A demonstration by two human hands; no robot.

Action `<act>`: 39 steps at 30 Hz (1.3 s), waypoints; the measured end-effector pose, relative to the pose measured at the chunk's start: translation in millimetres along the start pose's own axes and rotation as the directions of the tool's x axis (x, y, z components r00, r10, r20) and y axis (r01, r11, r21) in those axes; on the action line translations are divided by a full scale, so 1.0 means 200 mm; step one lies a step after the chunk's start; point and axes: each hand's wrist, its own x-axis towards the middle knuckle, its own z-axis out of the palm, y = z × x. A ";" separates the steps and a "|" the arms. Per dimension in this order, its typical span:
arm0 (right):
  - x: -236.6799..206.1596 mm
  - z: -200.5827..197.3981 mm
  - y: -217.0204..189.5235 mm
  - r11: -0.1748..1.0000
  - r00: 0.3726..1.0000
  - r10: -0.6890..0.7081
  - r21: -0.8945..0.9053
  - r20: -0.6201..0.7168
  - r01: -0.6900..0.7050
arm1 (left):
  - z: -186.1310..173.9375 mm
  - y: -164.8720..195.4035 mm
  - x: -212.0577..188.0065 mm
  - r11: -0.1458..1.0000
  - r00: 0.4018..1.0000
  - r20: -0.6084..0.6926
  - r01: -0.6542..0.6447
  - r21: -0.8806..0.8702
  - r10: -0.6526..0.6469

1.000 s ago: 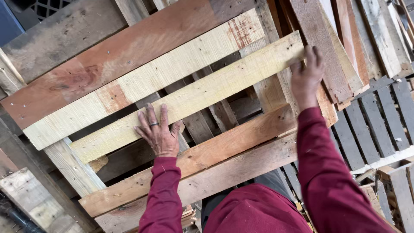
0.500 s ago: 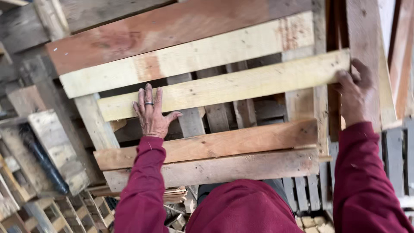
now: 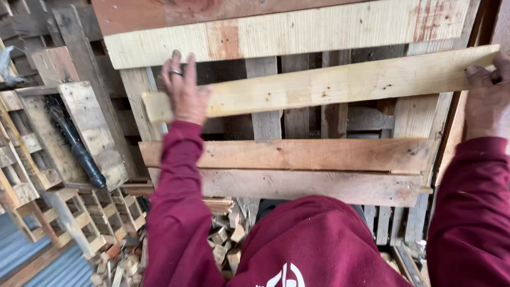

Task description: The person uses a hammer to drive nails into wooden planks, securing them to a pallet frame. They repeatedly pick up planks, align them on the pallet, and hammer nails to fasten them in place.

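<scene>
Pale, rough-sawn wood makes up the loose plank (image 3: 324, 82), lying tilted across the pallet (image 3: 297, 154), its 3 o'clock end higher. The left hand (image 3: 183, 90) presses flat and open-fingered on the 9 o'clock end; the right hand (image 3: 486, 98) curls around the other end. Pinned only by a palm, the plank could slide down and drop, and its splintery edges might snag skin. Small knots and dark specks dot its face.

Soft, even daylight, no glare; gaps between boards lie in shadow, edges slightly stretched, focus sharp.
</scene>
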 end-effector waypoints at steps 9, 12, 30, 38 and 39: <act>0.04 0.04 -0.03 0.986 1.000 -0.023 0.166 0.007 0.021 | 0.68 0.99 -0.17 0.941 0.952 0.018 -0.300 -0.159 0.306; 0.05 0.04 -0.01 0.965 1.000 -0.011 0.261 -0.012 0.013 | 0.69 0.99 -0.11 0.925 0.936 0.052 -0.333 -0.180 0.347; -0.11 0.16 0.16 0.940 0.965 0.244 0.221 0.098 -0.260 | 0.46 0.77 -0.12 0.971 0.961 0.144 -0.224 -0.083 0.234; -0.12 0.08 0.09 0.927 0.966 0.182 0.296 0.186 -0.232 | 0.42 1.12 -0.12 0.968 0.965 0.081 -0.244 -0.057 0.248; -0.13 0.06 0.10 0.950 0.977 0.128 0.261 0.171 -0.170 | 0.45 1.23 -0.13 0.934 0.940 0.052 -0.328 -0.141 0.338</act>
